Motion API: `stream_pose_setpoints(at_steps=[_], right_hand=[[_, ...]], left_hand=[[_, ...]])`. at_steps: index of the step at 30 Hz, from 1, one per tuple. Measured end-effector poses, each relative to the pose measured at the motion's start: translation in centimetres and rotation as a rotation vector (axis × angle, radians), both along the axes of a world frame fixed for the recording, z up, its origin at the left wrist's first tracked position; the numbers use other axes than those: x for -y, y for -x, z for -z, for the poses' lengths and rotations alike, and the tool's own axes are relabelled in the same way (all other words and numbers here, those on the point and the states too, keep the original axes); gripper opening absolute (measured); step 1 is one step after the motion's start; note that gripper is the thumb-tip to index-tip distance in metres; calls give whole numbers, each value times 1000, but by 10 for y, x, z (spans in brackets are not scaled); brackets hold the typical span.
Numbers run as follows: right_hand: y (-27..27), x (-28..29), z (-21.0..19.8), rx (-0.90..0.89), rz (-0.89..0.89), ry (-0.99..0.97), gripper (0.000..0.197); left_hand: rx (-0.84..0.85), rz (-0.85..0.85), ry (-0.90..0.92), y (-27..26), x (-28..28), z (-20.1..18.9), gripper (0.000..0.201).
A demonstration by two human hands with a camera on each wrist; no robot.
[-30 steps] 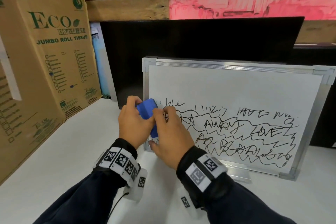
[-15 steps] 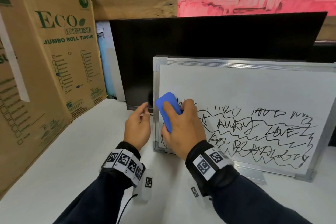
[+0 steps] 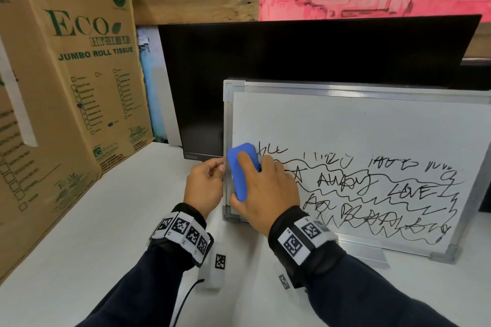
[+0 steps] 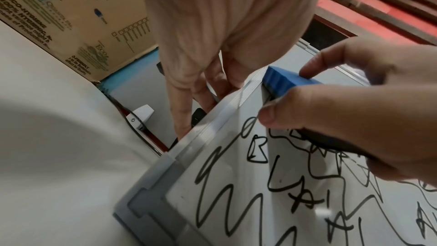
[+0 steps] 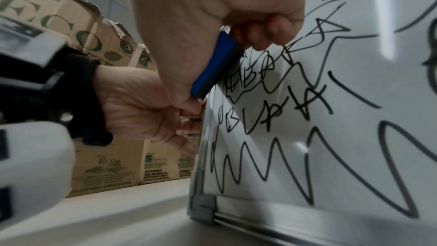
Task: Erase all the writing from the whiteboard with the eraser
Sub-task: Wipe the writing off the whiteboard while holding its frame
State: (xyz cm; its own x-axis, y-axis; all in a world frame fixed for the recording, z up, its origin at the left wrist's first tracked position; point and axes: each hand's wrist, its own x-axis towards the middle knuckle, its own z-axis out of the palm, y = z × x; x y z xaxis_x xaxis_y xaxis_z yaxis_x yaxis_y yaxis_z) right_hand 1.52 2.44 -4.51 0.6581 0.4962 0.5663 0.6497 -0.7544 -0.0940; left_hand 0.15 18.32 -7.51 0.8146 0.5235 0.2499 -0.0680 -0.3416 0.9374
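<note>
None erased: all the writing [image 3: 372,194] still covers the whiteboard [image 3: 345,119].
Eraser [image 3: 240,170]: at its nine-o'clock edge, grasped by right hand [image 3: 265,194].
Left hand [image 3: 204,186]: apparently gripping the frame.

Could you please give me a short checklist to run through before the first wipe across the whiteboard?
1. Right hand grips the eraser: ok.
2. Eraser's dark pad faces the whiteboard: ok.
3. Pad pressed flat against the surface: cannot tell.
4. Left hand steadies the board's left frame edge: ok.
5. Writing lies right of the eraser, path unobstructed: ok.
6. Board firmly propped behind: cannot tell.
</note>
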Motion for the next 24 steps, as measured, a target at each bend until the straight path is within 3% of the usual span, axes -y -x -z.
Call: stream_pose_setpoints(at_steps=[11,24], right_hand=[[-1,12,-3,-41,18,9,61],[-5,32,-9,-107,95,-105,72]], left_hand=[[-70,-27,-74,0,1,-2,29],[-101,-131,-201,-2,12,-5,26]])
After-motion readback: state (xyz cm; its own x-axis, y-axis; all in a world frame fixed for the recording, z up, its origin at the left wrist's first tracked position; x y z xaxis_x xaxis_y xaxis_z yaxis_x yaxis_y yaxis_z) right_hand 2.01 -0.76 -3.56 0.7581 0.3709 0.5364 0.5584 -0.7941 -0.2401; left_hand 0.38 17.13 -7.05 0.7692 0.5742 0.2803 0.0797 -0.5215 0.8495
